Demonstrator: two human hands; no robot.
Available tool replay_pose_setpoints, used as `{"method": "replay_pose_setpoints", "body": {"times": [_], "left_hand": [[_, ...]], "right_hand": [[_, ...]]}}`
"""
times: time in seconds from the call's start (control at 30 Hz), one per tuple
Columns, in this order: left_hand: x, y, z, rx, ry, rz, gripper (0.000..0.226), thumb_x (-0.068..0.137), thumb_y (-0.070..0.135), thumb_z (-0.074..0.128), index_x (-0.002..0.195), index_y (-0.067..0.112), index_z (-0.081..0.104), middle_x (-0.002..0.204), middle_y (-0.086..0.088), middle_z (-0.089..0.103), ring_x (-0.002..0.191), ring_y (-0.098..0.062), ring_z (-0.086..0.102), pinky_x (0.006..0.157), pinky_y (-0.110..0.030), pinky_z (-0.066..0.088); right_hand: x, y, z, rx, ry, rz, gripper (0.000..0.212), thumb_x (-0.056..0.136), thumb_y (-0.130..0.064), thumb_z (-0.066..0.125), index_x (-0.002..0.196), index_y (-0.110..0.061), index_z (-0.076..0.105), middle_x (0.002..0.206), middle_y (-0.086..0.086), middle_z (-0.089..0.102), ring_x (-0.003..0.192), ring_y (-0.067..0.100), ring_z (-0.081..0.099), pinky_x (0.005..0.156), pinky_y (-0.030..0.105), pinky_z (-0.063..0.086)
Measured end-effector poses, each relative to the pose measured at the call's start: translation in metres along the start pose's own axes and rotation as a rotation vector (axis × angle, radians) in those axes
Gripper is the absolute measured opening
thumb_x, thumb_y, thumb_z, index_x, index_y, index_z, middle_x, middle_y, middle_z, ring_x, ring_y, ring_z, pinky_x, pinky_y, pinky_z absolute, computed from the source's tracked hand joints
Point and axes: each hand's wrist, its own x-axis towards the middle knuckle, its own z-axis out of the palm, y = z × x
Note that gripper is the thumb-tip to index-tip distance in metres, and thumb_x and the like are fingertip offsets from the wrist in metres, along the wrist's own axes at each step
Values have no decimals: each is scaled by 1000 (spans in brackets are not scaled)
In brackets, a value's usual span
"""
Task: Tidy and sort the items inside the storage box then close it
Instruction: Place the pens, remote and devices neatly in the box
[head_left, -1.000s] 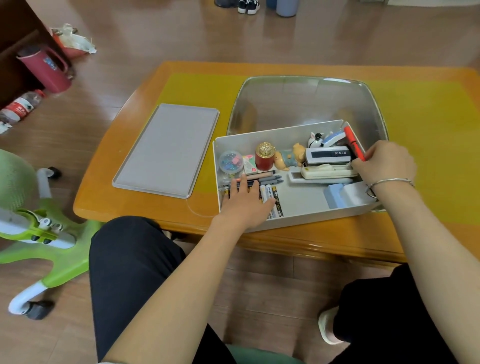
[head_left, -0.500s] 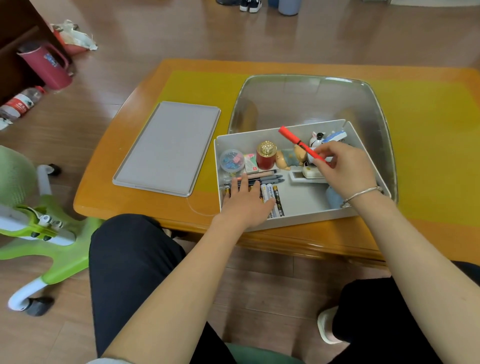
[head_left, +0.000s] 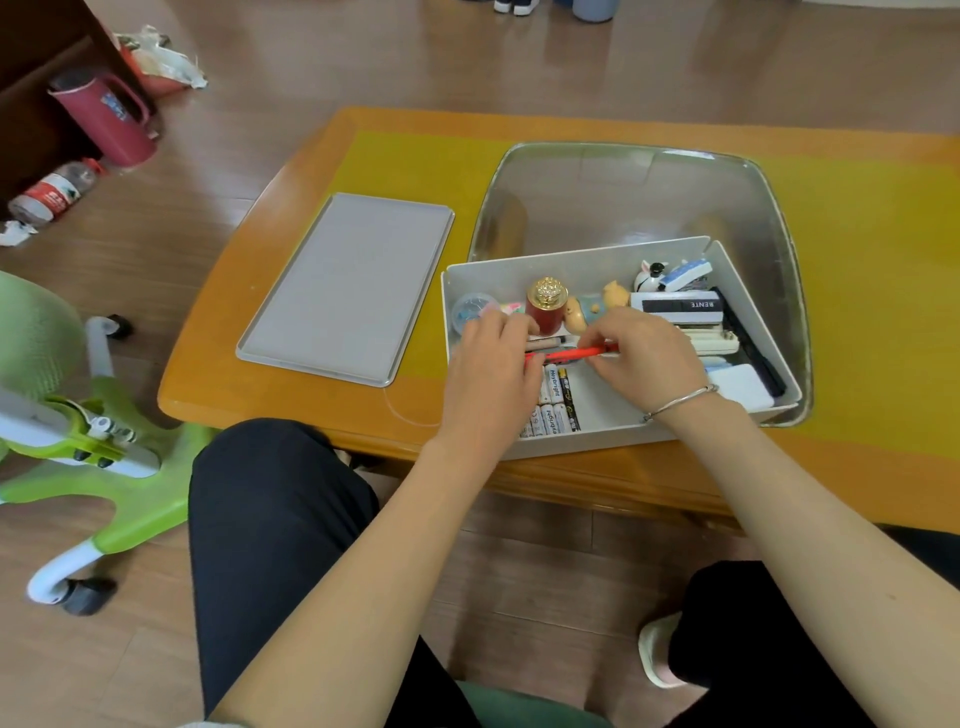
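Your orange wooden counter (head_left: 291, 322) carries the white storage box (head_left: 582, 260) at its near edge, with the grey lid (head_left: 343, 291) lying flat just to the left. Inside the box, above the batteries (head_left: 558, 395), a slim red pen (head_left: 566, 355) lies crosswise, its right end pinched in your right hand (head_left: 644, 358) fingers. Your left hand (head_left: 493, 369) reaches in palm down, fingers curled at the pen's left end, though you cannot tell whether they grip it.

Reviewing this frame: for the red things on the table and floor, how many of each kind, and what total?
Red pen, in the box between both hands: 1
Red jar with gold lid, in the box: 1
Red jug, on the floor: 1
Total: 3
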Motion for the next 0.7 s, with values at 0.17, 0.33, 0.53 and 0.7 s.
{"method": "replay_pose_setpoints", "body": {"times": [0.17, 0.33, 0.53, 0.7], "left_hand": [[13, -6, 2, 132, -140, 71, 25, 96, 36, 53, 110, 23, 69, 109, 0, 61, 116, -25, 45, 88, -38, 39], [16, -1, 9, 134, -218, 155, 30, 94, 42, 54, 111, 22, 68, 105, 1, 64, 106, -22, 47, 88, -38, 39], [16, -16, 7, 160, -77, 20, 26, 96, 34, 54, 110, 18, 69, 109, -3, 63, 103, -23, 49, 84, -36, 43], [18, -27, 4, 145, -7, -34, 26, 95, 32, 56, 112, 16, 67, 109, -4, 65, 99, -23, 51, 82, -34, 43]], "right_hand": [[-8, -1, -10, 11, -11, -84, 12, 84, -19, 67, 95, -17, 72, 89, 4, 66, 87, 22, 59, 75, 41, 49], [-15, 4, -19, 45, -39, -85, 16, 84, -16, 68, 99, -14, 71, 93, 6, 66, 89, 23, 59, 81, 39, 48], [-23, 48, -46, -92, 248, 387, 30, 76, 0, 61, 104, -9, 59, 109, 14, 55, 102, 34, 52, 83, 44, 43], [-31, 78, -51, -211, 109, 640, 38, 74, -6, 65, 110, -5, 51, 114, 19, 50, 102, 38, 50, 81, 42, 43]]}}
